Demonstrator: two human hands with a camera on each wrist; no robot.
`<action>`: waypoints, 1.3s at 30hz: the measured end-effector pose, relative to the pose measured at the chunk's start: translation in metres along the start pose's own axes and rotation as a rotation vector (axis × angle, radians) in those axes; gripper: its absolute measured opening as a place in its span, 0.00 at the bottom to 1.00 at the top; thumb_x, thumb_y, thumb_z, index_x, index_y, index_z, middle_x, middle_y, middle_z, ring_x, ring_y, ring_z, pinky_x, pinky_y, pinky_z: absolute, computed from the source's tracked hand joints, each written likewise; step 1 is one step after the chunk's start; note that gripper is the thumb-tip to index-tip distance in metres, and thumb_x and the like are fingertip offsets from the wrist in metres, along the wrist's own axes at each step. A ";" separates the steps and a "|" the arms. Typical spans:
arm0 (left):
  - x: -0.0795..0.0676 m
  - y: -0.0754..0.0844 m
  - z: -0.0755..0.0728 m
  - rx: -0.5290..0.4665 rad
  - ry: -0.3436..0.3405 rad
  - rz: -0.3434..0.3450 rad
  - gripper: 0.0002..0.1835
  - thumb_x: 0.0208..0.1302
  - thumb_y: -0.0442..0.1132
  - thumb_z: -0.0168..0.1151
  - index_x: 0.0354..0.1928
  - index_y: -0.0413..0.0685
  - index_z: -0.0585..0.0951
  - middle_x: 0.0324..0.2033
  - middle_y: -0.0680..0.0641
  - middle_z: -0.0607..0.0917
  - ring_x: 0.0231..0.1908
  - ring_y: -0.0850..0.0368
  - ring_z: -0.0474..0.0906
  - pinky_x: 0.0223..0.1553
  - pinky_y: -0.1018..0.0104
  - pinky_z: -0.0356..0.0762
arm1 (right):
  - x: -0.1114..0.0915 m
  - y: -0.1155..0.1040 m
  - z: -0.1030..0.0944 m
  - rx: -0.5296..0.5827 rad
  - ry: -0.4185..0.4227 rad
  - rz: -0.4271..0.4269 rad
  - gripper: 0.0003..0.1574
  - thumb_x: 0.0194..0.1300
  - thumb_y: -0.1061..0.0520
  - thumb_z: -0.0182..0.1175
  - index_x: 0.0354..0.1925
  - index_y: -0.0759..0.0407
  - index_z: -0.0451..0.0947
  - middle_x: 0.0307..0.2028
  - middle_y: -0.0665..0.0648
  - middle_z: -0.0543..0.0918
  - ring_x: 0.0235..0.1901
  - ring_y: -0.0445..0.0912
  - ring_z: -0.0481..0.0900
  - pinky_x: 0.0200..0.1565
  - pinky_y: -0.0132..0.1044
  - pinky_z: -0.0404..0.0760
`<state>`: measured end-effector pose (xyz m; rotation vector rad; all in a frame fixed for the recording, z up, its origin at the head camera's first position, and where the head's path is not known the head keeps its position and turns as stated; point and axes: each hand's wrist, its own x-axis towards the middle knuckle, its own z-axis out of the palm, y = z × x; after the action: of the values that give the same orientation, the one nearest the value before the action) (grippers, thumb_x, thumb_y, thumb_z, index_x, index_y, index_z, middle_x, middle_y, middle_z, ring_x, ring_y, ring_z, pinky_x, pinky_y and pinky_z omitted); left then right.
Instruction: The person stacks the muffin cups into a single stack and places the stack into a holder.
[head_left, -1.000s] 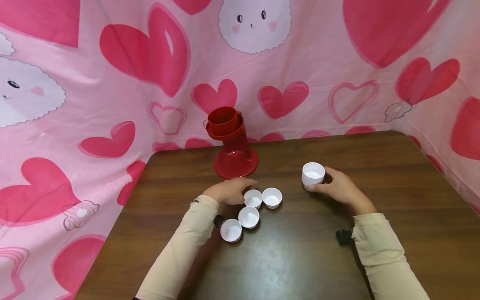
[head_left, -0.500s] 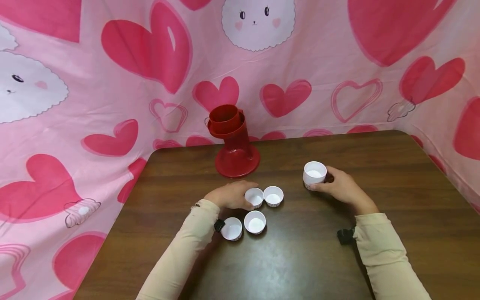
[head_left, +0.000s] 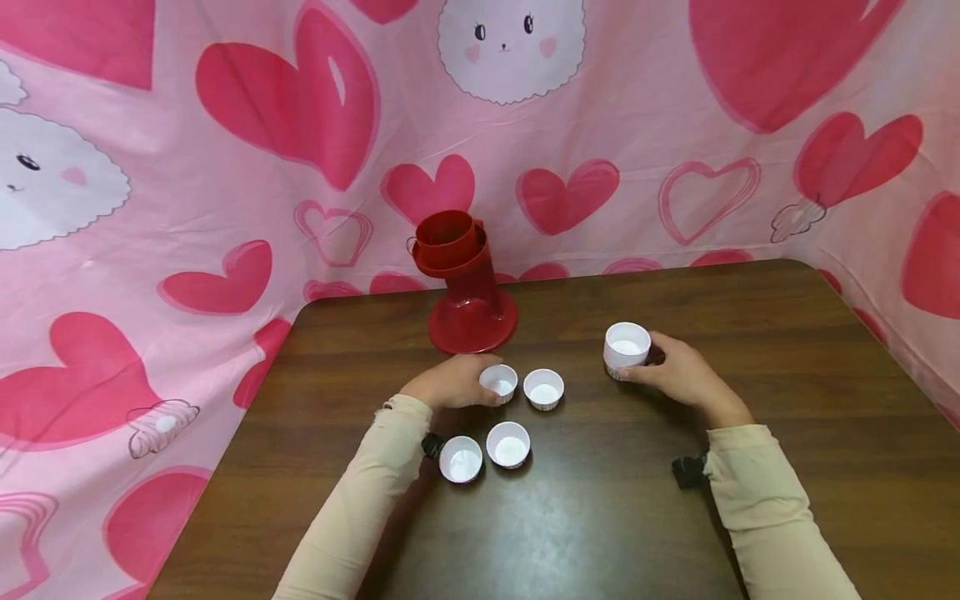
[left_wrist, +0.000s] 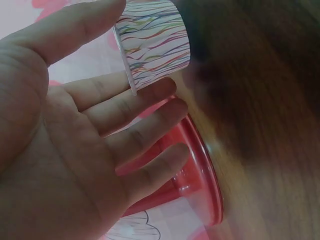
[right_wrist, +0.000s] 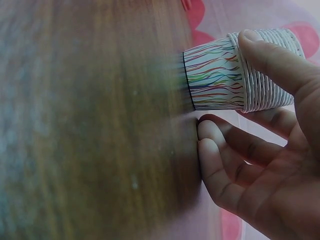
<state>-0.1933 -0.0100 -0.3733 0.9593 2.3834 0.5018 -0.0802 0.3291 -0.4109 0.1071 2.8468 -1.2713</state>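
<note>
My left hand [head_left: 453,382] pinches a small white paper cup [head_left: 501,383] between thumb and forefinger. In the left wrist view that cup [left_wrist: 155,45] has wavy coloured lines on its side, and the other fingers are spread. Over at the right, my right hand [head_left: 693,379] grips a stack of nested paper cups [head_left: 627,346], thumb in front. Many rims show close together on the stack [right_wrist: 220,75] in the right wrist view. Three single paper cups stand upright, mouths up: a right one [head_left: 543,389], a nearer one [head_left: 508,444], and one beside my left wrist [head_left: 461,459].
Behind my left hand stands a red plastic stand [head_left: 472,321] with a wide round base and a red cup-shaped part [head_left: 446,237] at its top. The brown wooden table [head_left: 600,517] ends at a pink heart-print cloth [head_left: 637,125] behind.
My left hand has closed on a cup and drawn it left and back, apart from its right neighbour. The nearer cup has slid right. My right hand keeps its place with the stack.
</note>
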 end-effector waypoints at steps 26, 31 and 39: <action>0.018 0.041 -0.028 -0.107 0.170 0.140 0.36 0.61 0.47 0.72 0.71 0.55 0.72 0.63 0.51 0.76 0.60 0.57 0.70 0.63 0.59 0.68 | -0.003 0.004 0.000 -0.009 0.025 -0.026 0.41 0.58 0.45 0.75 0.58 0.69 0.74 0.46 0.66 0.83 0.45 0.59 0.78 0.48 0.54 0.75; 0.030 0.055 -0.029 -0.102 0.179 0.191 0.36 0.63 0.46 0.71 0.72 0.54 0.70 0.63 0.51 0.76 0.60 0.58 0.71 0.63 0.61 0.67 | -0.003 0.002 0.000 -0.002 0.033 -0.028 0.40 0.57 0.45 0.76 0.58 0.68 0.75 0.45 0.65 0.83 0.45 0.58 0.78 0.47 0.53 0.75; 0.046 0.068 -0.026 -0.205 0.214 0.223 0.38 0.62 0.48 0.72 0.72 0.52 0.69 0.60 0.53 0.77 0.54 0.58 0.74 0.59 0.61 0.72 | -0.003 0.002 0.001 0.002 0.024 -0.013 0.43 0.57 0.43 0.75 0.60 0.68 0.74 0.48 0.66 0.83 0.48 0.59 0.78 0.50 0.56 0.75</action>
<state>-0.2009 0.0659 -0.3328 1.1302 2.3605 0.9571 -0.0774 0.3294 -0.4126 0.1042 2.8711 -1.2842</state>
